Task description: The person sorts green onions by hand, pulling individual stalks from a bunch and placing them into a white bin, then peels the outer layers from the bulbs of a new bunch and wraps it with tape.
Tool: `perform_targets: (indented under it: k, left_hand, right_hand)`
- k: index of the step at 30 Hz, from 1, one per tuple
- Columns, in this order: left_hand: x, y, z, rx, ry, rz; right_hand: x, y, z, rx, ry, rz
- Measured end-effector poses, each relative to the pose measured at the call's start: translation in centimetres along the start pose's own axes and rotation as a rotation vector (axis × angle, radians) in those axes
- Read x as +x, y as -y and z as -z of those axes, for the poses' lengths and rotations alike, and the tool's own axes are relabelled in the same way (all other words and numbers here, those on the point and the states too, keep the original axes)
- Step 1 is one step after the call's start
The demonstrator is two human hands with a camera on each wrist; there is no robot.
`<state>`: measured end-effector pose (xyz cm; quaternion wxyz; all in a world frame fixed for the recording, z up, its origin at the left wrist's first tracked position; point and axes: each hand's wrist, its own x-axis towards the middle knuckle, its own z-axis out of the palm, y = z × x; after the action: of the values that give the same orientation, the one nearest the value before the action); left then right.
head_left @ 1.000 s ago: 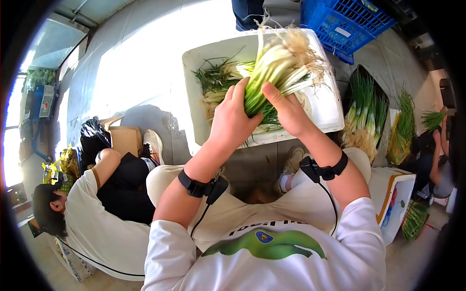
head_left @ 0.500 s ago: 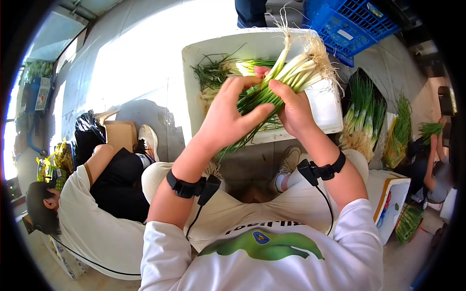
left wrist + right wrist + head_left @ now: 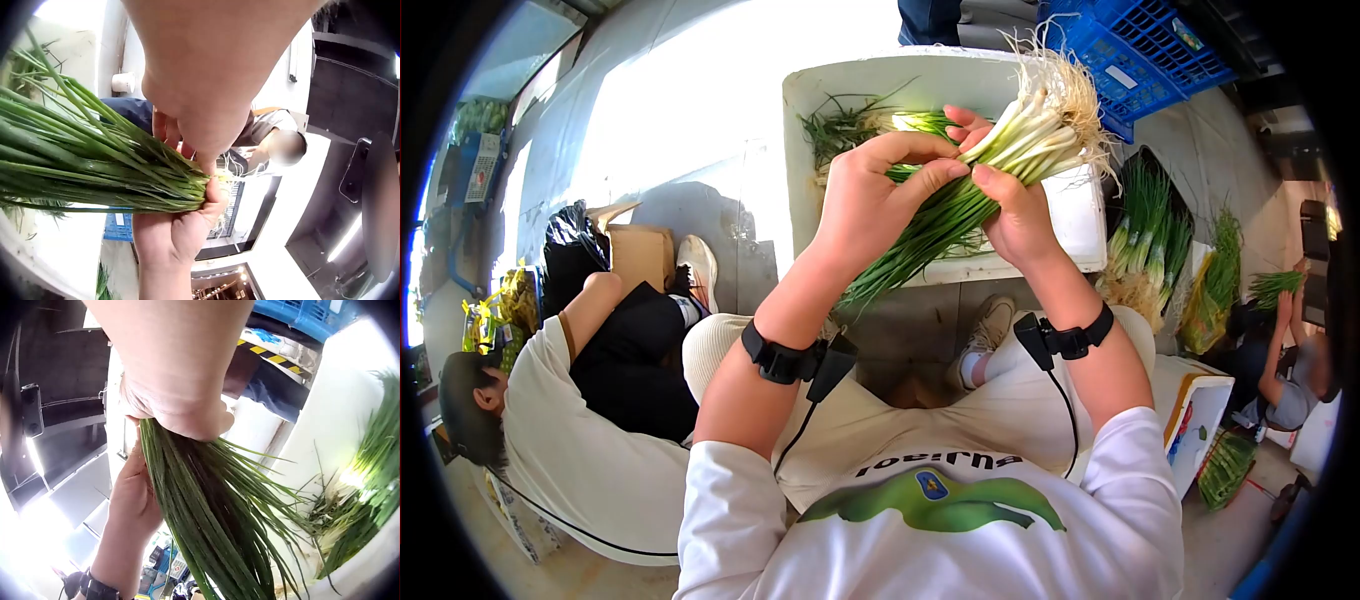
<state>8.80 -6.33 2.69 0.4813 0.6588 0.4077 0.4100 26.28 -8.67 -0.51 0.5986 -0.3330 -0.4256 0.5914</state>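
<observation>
A bunch of green onions (image 3: 945,218) is held above the white foam box (image 3: 825,85), its white stems and stringy roots toward the upper right, green leaves hanging to the lower left. The right hand (image 3: 1015,215) grips the bunch around its middle. The left hand (image 3: 875,190) pinches at the stems with thumb and forefinger, close to the right thumb. In the left wrist view the leaves (image 3: 94,162) fan out left of the right hand (image 3: 175,234). The right wrist view shows the leaves (image 3: 206,506) hanging below the right hand (image 3: 187,415), with the left hand (image 3: 134,500) beside them.
More green onions (image 3: 920,122) lie inside the foam box. A blue crate (image 3: 1145,60) stands behind it at the right. Upright onion bunches (image 3: 1150,215) are on the right. Another person (image 3: 570,430) sits at the left, near a cardboard box (image 3: 640,258).
The left hand has let go of its hold around the bunch and now pinches at the stems. The bunch has turned so its roots point further right, and its long leaves show.
</observation>
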Motion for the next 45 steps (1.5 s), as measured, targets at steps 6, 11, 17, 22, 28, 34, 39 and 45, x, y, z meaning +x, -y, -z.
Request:
perform_targets:
  k: [6,11,17,22,28,34,39,45]
  left_hand:
    - [0.1,-0.1,0.1,0.018,-0.019,-0.039]
    - [0.3,-0.2,0.4,0.058,0.025,-0.033]
    - [0.5,0.1,0.0,-0.01,0.044,0.051]
    - [-0.1,0.0,-0.6,0.107,-0.196,-0.124]
    - [-0.4,-0.5,-0.8,0.132,-0.224,-0.162]
    - [-0.7,-1.1,-0.8,0.27,-0.224,-0.249]
    - [-0.3,-0.9,0.5,0.186,-0.171,-0.243]
    - [-0.2,-1.2,3.3,0.01,0.163,-0.084]
  right_hand:
    - [0.4,0.3,0.3,-0.006,0.098,0.017]
    - [0.3,0.7,-0.2,-0.017,0.106,0.032]
    - [0.4,0.4,0.0,-0.009,0.14,0.055]
    - [0.4,0.3,-0.1,0.005,0.092,0.021]
    - [0.2,0.4,-0.4,-0.027,0.057,0.003]
    - [0.2,0.4,-0.3,-0.054,0.089,0.043]
    - [0.0,0.8,-0.4,-0.001,0.046,-0.027]
    - [0.0,1.3,-0.1,-0.061,0.078,-0.031]
